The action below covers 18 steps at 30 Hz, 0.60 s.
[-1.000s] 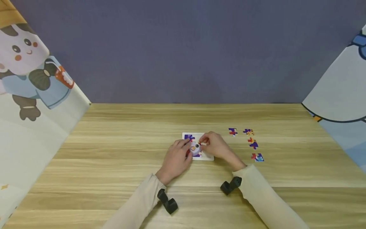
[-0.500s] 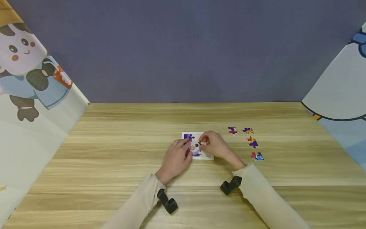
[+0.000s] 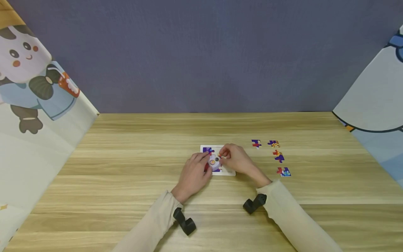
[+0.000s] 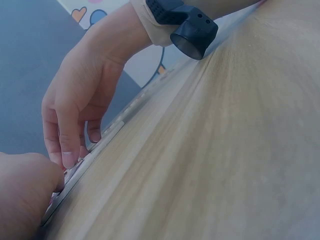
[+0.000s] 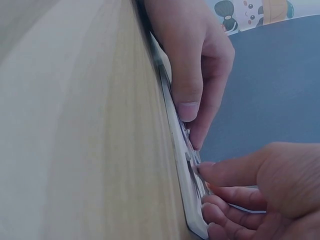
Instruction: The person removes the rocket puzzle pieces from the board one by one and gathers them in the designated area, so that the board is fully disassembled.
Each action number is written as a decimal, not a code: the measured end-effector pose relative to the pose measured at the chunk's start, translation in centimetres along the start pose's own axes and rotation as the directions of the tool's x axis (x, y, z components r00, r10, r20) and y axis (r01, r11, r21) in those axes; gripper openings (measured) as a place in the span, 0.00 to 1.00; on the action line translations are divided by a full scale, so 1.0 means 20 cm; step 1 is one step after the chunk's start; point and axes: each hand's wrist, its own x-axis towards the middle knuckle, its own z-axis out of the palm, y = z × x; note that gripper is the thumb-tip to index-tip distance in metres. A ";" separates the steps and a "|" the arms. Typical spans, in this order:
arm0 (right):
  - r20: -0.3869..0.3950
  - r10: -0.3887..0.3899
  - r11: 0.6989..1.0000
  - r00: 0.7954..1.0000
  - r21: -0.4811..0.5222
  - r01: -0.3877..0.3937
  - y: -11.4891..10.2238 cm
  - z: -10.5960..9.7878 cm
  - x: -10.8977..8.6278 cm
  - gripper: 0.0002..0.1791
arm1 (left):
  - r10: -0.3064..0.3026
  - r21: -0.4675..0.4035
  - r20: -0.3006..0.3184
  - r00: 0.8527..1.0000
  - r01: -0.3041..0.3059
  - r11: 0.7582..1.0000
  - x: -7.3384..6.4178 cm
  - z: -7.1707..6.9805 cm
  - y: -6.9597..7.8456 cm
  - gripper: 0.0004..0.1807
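A white puzzle board (image 3: 227, 173) lies on the table, its left and middle parts covered by joined puzzle pieces showing a round pale face (image 3: 214, 165) on purple. Across its left side rests my left hand (image 3: 196, 173), fingers extended, holding the pieces down; its thumb (image 5: 187, 107) touches the surface in the right wrist view. My right hand (image 3: 236, 159) pinches a small puzzle piece (image 3: 219, 155) with a bit of orange at the edge of the joined pieces. Most of that piece is hidden by the fingertips. In the left wrist view the right hand (image 4: 82, 100) reaches down to the board.
To the right lie several loose puzzle pieces: a purple and red one (image 3: 256, 143), a purple and yellow one (image 3: 274, 144), another (image 3: 278, 156) below it, and a red and blue one (image 3: 284, 172). A dark wall (image 3: 217, 56) stands behind the wooden table (image 3: 126, 157).
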 end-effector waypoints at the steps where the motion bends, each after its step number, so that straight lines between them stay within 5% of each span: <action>1: 0.001 0.001 1.000 1.000 0.003 -0.001 0.00 0.00 0.00 0.09 | 0.000 -0.001 -0.001 1.000 0.000 1.000 0.00 0.00 0.00 0.22; 18: 0.015 0.012 1.000 1.000 0.026 -0.012 0.00 0.00 0.00 0.11 | -0.027 0.024 0.008 1.000 0.026 0.999 0.00 -0.01 0.01 0.25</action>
